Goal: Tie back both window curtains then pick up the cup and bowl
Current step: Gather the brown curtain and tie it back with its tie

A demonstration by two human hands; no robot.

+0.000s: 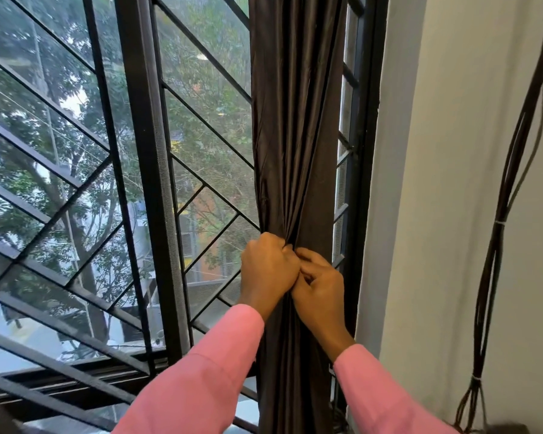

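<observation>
A dark brown curtain (295,120) hangs gathered into a narrow bunch at the right side of the window. My left hand (268,267) grips the bunched cloth from the left, fingers curled tight round it. My right hand (318,285) is pressed against the left one from the right, its fingers curled and pinching the same folds. Whether a tie band is between the fingers is hidden. Both arms wear pink sleeves. The cup, the bowl and the other curtain are out of view.
The window has a black frame (145,183) and a grille of slanted black bars (60,220), with trees outside. A white wall (445,214) stands to the right. A bundle of dark cables (502,214) hangs down it.
</observation>
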